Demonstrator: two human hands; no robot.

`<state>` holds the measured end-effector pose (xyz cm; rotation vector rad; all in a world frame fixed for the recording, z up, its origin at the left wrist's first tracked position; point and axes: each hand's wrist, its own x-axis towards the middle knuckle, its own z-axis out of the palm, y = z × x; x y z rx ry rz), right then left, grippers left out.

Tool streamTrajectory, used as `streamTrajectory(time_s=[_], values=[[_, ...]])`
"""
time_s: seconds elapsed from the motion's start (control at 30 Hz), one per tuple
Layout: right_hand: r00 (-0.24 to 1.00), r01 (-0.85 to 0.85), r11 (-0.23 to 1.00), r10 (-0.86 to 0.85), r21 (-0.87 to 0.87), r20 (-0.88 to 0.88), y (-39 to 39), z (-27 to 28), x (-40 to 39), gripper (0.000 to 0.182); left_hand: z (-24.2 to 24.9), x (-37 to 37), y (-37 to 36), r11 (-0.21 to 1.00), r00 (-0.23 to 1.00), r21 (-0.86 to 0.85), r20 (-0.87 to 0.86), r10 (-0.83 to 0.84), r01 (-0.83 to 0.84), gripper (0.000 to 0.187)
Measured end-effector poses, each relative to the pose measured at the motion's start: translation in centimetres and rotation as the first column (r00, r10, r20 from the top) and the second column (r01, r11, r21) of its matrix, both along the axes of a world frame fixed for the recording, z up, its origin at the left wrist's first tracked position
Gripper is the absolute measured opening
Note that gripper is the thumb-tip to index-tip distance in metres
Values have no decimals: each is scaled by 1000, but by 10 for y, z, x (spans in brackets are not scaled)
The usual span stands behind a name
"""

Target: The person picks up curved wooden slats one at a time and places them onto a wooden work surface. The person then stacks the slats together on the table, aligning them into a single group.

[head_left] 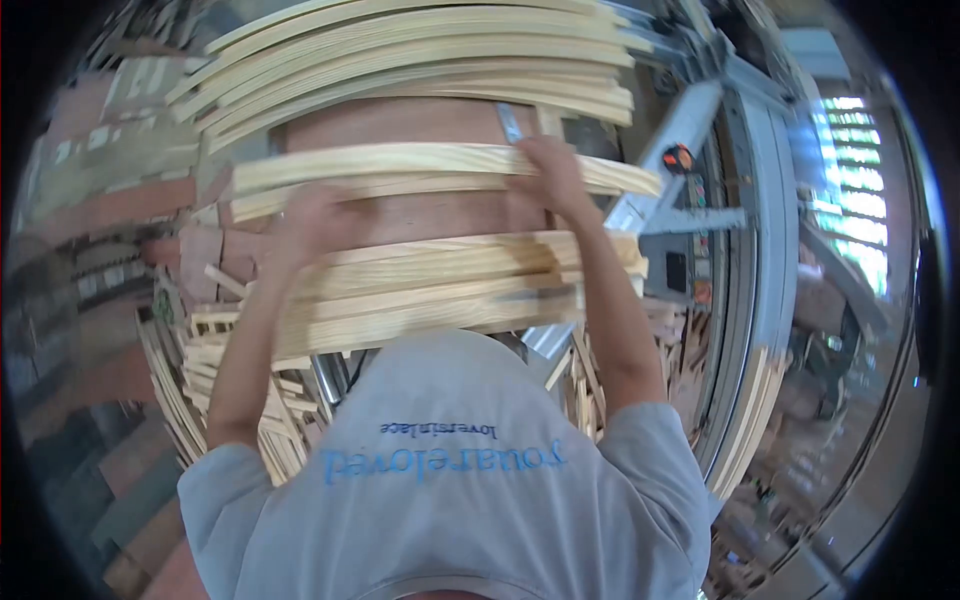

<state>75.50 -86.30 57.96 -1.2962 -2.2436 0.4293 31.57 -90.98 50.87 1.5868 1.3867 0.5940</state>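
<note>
Two pale wooden strips lie side by side across the work surface, in the middle of the view. My right hand is closed over them near their right end, the thumb side toward the far edge. Motion blurs my left hand, which is at the near side of the strips, toward their left end; its fingers are smeared. Closer to my body is a stack of wooden strips, one with a brown stain near its right part. Another row of strips lies at the far side.
A reddish-brown board shows between the rows. Metal rails run along the right, with an orange-and-black round object on a metal beam. Wood offcuts lie below on the left. More boards are stacked at left.
</note>
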Motion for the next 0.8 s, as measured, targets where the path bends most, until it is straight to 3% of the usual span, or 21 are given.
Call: streamTrajectory(time_s=[0.03,0.07,0.1,0.17,0.23,0.27,0.3,0.33,0.43,0.47,0.53,0.6,0.7,0.8], values=[[999,31,999,-32,25,43,1,13,6,50,75,59,-7,850,872,405,-473,-122,339,40],[994,64,997,-69,51,86,1,28,13,49,63,77,0,751,898,563,-431,-90,345,46],[997,46,994,-51,96,55,-2,49,20,51,44,90,12,741,889,565,-447,-95,363,49],[996,87,992,-89,96,19,-11,75,31,53,17,104,31,869,817,305,-550,-173,389,48],[994,107,991,-105,77,-28,-19,96,40,54,7,95,44,847,771,242,-577,-267,474,49],[984,154,988,-153,1,-91,-27,104,41,55,14,87,37,879,778,225,-588,-222,421,49],[959,186,978,-202,-93,-197,-30,101,52,56,29,74,27,864,813,323,-562,-154,387,48],[971,185,981,-192,-57,-146,-35,109,50,56,45,50,13,839,838,415,-538,-86,353,48],[963,202,979,-205,-32,-174,-36,93,68,57,103,-22,-48,956,796,265,-602,62,125,45],[961,199,979,-203,-39,-190,-37,89,64,55,106,-45,-73,965,780,255,-617,108,67,45],[950,183,979,-199,-88,-239,-32,88,47,53,105,-90,-141,913,743,374,-562,364,-164,46],[933,177,976,-208,-131,-294,-26,84,31,51,99,-116,-216,874,655,343,-579,486,-344,53],[924,169,965,-225,-199,-308,-23,93,-6,50,81,-133,-329,642,378,399,-563,735,-655,54],[931,99,967,-173,-234,-320,-13,84,-8,51,63,-168,-406,269,36,261,-652,757,-927,54]])
